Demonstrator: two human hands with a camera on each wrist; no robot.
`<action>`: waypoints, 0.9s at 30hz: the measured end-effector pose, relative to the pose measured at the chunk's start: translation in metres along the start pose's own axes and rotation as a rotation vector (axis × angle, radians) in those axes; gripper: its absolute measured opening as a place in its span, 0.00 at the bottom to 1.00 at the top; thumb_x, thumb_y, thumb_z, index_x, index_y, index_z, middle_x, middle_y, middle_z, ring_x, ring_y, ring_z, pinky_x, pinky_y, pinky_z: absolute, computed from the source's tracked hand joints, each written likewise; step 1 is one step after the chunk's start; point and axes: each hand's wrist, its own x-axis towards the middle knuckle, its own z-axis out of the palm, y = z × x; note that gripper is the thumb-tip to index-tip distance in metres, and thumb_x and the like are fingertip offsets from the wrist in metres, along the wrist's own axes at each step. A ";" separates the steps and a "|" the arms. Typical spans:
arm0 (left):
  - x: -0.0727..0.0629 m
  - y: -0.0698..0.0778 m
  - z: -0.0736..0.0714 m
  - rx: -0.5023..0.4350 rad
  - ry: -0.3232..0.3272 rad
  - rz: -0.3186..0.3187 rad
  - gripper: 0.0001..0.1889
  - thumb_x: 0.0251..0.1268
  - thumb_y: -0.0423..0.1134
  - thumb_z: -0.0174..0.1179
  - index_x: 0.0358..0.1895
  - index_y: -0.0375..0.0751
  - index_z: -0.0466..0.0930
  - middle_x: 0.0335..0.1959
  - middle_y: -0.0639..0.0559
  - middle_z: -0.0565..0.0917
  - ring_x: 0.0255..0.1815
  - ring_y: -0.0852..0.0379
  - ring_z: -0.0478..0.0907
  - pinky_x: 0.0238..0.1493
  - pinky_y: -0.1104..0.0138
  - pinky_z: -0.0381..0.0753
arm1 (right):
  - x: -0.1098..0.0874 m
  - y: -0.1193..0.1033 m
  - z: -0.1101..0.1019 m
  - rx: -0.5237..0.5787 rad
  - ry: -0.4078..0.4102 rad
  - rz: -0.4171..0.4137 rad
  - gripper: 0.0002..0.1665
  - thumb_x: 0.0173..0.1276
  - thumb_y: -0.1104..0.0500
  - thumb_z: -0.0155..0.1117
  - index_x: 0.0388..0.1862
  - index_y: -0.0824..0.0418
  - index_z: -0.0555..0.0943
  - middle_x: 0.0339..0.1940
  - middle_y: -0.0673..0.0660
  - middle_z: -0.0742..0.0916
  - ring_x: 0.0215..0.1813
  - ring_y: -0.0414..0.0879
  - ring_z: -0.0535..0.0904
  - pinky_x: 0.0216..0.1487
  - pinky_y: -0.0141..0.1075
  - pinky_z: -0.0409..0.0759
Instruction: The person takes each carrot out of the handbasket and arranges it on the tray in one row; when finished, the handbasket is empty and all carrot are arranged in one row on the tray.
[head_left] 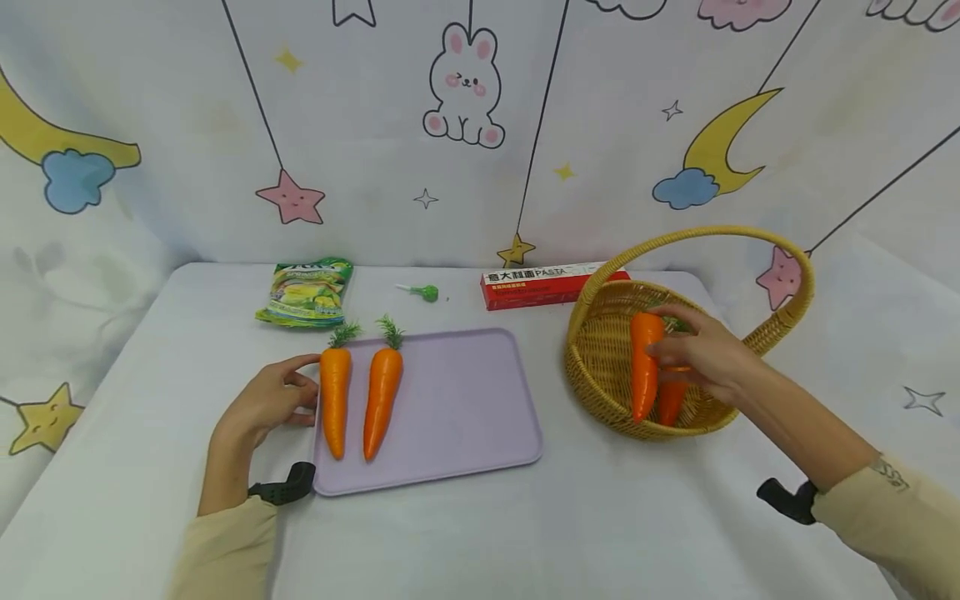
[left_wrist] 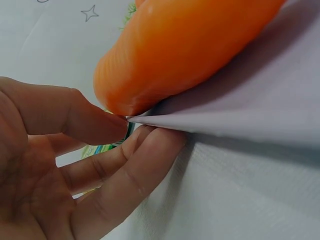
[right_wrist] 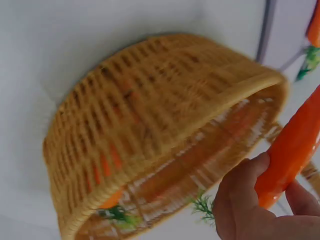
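My left hand [head_left: 272, 398] pinches the left edge of a lilac tray [head_left: 467, 400] between thumb and fingers; the left wrist view shows the edge between them. On the tray's left side lie two orange carrots with green tops, one carrot [head_left: 335, 402] along the edge and another carrot [head_left: 383, 400] to its right. Over the wicker basket [head_left: 598, 346], my right hand [head_left: 705, 357] grips a redder carrot [head_left: 642, 367] near its top, tip pointing down. Another carrot [head_left: 671, 403] lies inside the basket, partly hidden by that hand.
Behind the tray lie a green-yellow snack packet [head_left: 307, 293], a green lollipop [head_left: 428, 292] and a red pasta box [head_left: 540, 287]. The basket's tall handle [head_left: 697, 232] arches behind and to the right of the right hand.
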 end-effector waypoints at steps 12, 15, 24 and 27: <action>-0.002 0.003 0.002 0.011 0.016 -0.003 0.33 0.74 0.25 0.51 0.79 0.32 0.54 0.55 0.29 0.73 0.47 0.44 0.78 0.40 0.60 0.90 | -0.049 -0.011 0.043 0.042 -0.063 -0.060 0.34 0.74 0.64 0.61 0.76 0.54 0.63 0.65 0.70 0.71 0.54 0.56 0.79 0.53 0.47 0.87; -0.003 0.001 0.003 0.006 0.023 -0.015 0.33 0.74 0.25 0.51 0.79 0.33 0.55 0.54 0.30 0.73 0.47 0.44 0.78 0.41 0.60 0.90 | -0.051 -0.012 0.060 0.025 -0.076 -0.074 0.35 0.73 0.65 0.61 0.76 0.57 0.63 0.66 0.72 0.71 0.55 0.58 0.78 0.53 0.47 0.87; -0.003 0.003 0.003 0.016 0.056 -0.019 0.31 0.75 0.26 0.50 0.79 0.35 0.57 0.54 0.32 0.74 0.47 0.44 0.78 0.41 0.61 0.90 | -0.046 -0.013 0.120 0.055 -0.096 -0.083 0.38 0.70 0.69 0.63 0.77 0.58 0.64 0.68 0.71 0.71 0.60 0.62 0.77 0.52 0.49 0.87; -0.001 0.005 0.005 -0.002 0.061 -0.025 0.30 0.75 0.26 0.47 0.79 0.36 0.58 0.54 0.32 0.74 0.48 0.43 0.78 0.41 0.61 0.89 | -0.036 -0.017 0.138 0.034 -0.117 -0.094 0.37 0.69 0.68 0.63 0.76 0.58 0.66 0.69 0.70 0.71 0.63 0.65 0.75 0.52 0.50 0.87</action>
